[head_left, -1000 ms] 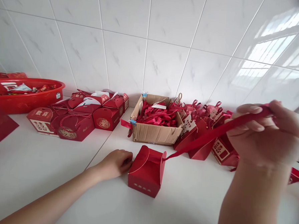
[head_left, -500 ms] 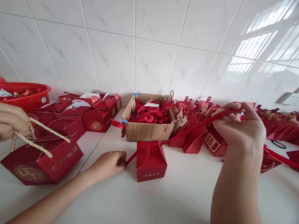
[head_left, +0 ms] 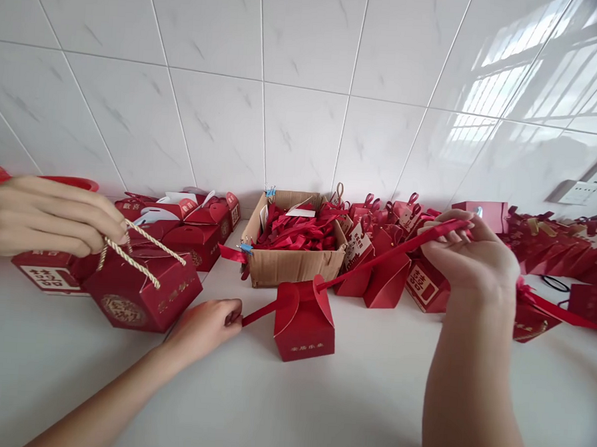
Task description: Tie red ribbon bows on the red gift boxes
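Note:
A small red gift box (head_left: pixel 305 327) stands upright on the white table, its curved top flaps folded in. A red ribbon (head_left: pixel 376 259) passes through its top. To the left of the box, my left hand (head_left: pixel 212 320) pinches the short end of the ribbon. Farther right and higher, my right hand (head_left: pixel 472 252) has its fingers closed on the long end, which is drawn up slantwise. Neither hand touches the box itself.
Behind the box sits a cardboard carton (head_left: pixel 296 267) of red ribbons. At left, another person's hand (head_left: pixel 53 220) holds a red box (head_left: pixel 144 295) by rope handles. Finished-looking red boxes (head_left: pixel 386 275) crowd the back right. A socket strip (head_left: pixel 575 192) hangs on the tiled wall.
The other person's hand has carried its rope-handled box to the right and back. Both my hands keep hold of the ribbon, nearly in place.

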Motion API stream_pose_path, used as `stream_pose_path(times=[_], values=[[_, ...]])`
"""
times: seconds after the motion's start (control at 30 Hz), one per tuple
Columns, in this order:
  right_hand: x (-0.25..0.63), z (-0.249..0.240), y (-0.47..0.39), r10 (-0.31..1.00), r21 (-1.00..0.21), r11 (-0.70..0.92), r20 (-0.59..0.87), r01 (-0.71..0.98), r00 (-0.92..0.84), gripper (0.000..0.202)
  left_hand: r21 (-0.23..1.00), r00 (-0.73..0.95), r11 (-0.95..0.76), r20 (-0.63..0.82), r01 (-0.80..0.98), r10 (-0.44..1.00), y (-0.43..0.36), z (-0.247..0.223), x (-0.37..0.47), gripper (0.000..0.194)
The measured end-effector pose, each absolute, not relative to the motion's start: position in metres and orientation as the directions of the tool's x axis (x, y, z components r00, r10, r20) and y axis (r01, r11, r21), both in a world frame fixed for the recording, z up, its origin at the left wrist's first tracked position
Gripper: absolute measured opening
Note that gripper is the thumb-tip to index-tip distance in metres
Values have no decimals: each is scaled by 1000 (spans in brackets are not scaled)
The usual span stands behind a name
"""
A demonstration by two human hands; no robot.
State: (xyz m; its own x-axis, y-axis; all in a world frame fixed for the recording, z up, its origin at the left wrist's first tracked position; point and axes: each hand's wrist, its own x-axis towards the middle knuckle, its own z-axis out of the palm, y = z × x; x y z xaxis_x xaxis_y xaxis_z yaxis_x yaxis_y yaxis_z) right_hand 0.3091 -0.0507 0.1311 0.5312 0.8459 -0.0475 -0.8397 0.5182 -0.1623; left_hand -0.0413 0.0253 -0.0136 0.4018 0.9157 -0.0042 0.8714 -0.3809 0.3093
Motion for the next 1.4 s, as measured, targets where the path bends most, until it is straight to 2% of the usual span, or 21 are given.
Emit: stream_pose_path(times=[0.07,0.17,0.33,0.4,0.47,0.53,0.6,0.73,0.87,1.0,1.1,1.23,1.4], values=[[305,129,-44,885,-163,457,-19,-874,466,14,339,421,-400,15,851,907,30,-20,-45,7],[301,126,-37,922,-226,384,38,-895,386,19,361,432,-413,30,836,901,35,-28,-47,9],[298,129,-40,886,-325,445,24,-835,463,19,408,412,-427,128,807,902,34,-21,-42,14],[296,132,-42,867,-396,464,19,-792,498,17,473,371,-429,216,770,903,31,-8,-40,19],[294,133,-43,842,-459,492,35,-740,539,15,645,281,-417,309,640,909,26,13,-36,23],[290,133,-43,843,-497,498,85,-711,531,13,841,185,-394,349,369,919,18,39,-31,20],[286,132,-42,876,-527,467,167,-710,453,11,915,198,-396,375,76,906,10,70,-24,14],[274,132,-44,916,-570,394,311,-721,255,15,918,204,-318,366,-236,908,-3,131,-2,21],[260,132,-46,918,-606,370,357,-704,175,24,887,160,-310,380,-342,911,-7,166,24,19],[248,129,-43,921,-654,353,367,-669,127,27,884,218,-315,402,-345,889,-3,169,42,15],[242,127,-41,912,-679,368,398,-636,102,29,861,218,-290,405,-419,888,0,166,48,14],[236,125,-41,868,-672,481,456,-563,198,26,796,186,-297,449,-528,874,6,163,49,19],[235,124,-45,787,-666,614,552,-422,274,10,739,185,-397,567,-545,803,14,157,45,16]])
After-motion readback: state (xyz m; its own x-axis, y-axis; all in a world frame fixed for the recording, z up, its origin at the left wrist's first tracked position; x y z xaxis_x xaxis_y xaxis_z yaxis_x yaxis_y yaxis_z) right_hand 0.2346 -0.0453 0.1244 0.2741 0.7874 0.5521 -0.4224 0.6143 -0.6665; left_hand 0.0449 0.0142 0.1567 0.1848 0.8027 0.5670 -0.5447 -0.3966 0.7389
